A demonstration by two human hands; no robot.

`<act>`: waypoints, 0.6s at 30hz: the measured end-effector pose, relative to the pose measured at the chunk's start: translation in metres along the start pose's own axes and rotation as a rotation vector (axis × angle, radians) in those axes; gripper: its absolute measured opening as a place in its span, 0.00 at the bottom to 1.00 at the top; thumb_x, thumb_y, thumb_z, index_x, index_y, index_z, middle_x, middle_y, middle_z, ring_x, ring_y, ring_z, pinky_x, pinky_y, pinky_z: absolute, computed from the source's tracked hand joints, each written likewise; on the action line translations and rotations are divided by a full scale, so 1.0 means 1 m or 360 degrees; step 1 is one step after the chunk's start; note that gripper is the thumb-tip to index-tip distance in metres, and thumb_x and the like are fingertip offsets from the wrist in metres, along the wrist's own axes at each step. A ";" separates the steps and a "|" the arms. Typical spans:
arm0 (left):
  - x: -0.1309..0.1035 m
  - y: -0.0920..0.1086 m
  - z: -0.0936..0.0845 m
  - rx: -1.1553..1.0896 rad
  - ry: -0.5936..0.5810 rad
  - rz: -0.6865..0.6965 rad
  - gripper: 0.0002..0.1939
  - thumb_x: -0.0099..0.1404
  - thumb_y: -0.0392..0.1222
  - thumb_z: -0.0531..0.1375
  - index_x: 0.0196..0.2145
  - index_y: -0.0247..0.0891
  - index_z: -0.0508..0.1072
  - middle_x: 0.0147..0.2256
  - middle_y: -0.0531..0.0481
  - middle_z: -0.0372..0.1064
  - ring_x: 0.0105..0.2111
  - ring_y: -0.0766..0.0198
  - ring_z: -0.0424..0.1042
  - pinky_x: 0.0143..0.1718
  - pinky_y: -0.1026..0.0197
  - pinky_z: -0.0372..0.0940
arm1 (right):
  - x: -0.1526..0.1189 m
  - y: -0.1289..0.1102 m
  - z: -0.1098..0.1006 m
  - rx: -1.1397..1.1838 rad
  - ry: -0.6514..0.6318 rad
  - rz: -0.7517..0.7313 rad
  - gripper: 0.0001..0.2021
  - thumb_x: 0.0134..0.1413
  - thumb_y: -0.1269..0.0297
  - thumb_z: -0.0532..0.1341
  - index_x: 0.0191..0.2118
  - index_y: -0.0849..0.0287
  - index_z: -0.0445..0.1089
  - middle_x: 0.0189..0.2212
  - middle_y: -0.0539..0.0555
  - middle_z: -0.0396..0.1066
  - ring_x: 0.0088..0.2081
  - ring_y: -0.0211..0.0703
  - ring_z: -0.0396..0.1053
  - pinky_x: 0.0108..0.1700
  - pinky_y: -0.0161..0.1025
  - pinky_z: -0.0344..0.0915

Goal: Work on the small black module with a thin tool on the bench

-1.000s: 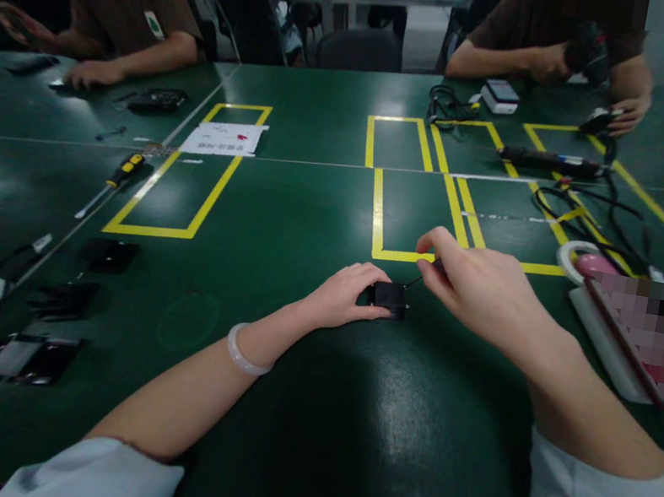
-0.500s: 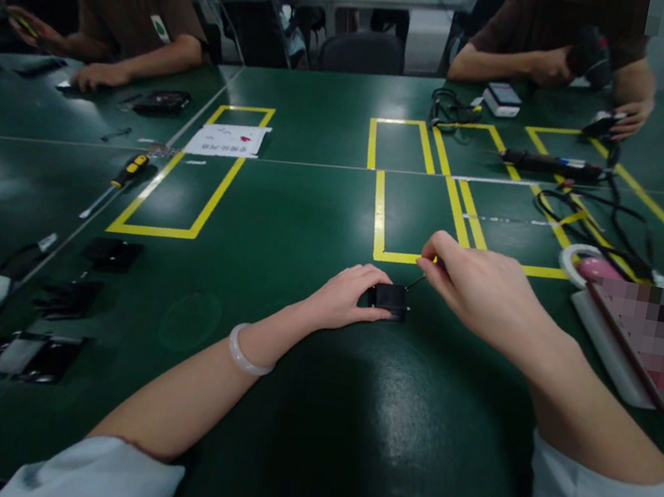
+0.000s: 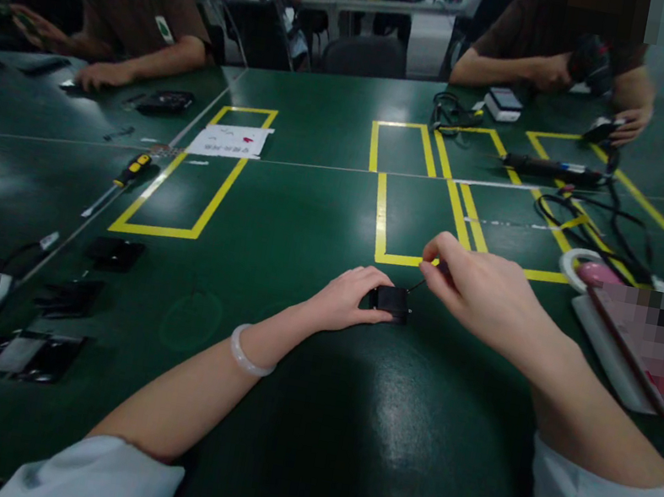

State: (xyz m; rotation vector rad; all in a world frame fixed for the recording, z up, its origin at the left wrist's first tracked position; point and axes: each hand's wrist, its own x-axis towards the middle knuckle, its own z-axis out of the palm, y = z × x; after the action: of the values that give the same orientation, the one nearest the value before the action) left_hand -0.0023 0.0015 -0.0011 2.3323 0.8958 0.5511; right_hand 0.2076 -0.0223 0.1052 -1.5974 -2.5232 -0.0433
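Left hand (image 3: pixel 347 298) flat-curled on the green counter (image 3: pixel 311 219), thumb and fingers pinching the left end of a small black box (image 3: pixel 390 302). Box resting on the counter at mid-frame, just below the near edge of a yellow tape rectangle (image 3: pixel 383 223). Right hand (image 3: pixel 484 297) just to the right and above, fingertips pressed together on a thin dark tool (image 3: pixel 417 283) slanting down to the box's upper right corner; tip too small to make out. White bracelet (image 3: pixel 246 353) on the left wrist, pale sleeves on both forearms.

To the left: a yellow-handled screwdriver (image 3: pixel 122 179) lying beside a larger tape rectangle, a white paper (image 3: pixel 229 139) at its far end, several flat black parts (image 3: pixel 113 253) along the near left edge. To the right: tangled black cables (image 3: pixel 594 222), a white tape roll (image 3: pixel 574 261). Across the counter, two other people seated, hands on small devices of their own.
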 end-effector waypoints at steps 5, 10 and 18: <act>0.000 0.000 0.000 0.0007 0.0001 0.0001 0.22 0.64 0.54 0.60 0.50 0.40 0.66 0.47 0.44 0.68 0.48 0.54 0.67 0.50 0.53 0.61 | 0.001 0.000 0.001 -0.0092 -0.0032 0.0030 0.14 0.64 0.55 0.47 0.41 0.57 0.65 0.25 0.52 0.73 0.25 0.44 0.69 0.25 0.37 0.45; 0.000 0.000 0.000 0.0015 -0.0002 0.0005 0.21 0.64 0.53 0.60 0.50 0.40 0.67 0.47 0.44 0.67 0.48 0.55 0.67 0.50 0.53 0.61 | 0.001 0.001 0.002 -0.0010 0.0003 0.0000 0.12 0.64 0.60 0.46 0.45 0.58 0.63 0.28 0.53 0.74 0.26 0.42 0.68 0.25 0.37 0.46; 0.000 0.000 0.000 0.0028 0.0007 0.0003 0.21 0.64 0.54 0.60 0.49 0.40 0.67 0.47 0.44 0.67 0.48 0.55 0.67 0.50 0.53 0.61 | 0.001 0.001 0.001 -0.0096 -0.0023 0.0045 0.15 0.64 0.55 0.46 0.40 0.57 0.65 0.25 0.53 0.73 0.26 0.44 0.69 0.26 0.37 0.45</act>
State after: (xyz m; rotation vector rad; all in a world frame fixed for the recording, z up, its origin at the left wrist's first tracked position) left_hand -0.0028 0.0012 -0.0010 2.3488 0.9043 0.5515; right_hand 0.2085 -0.0210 0.1045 -1.6616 -2.5326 -0.1054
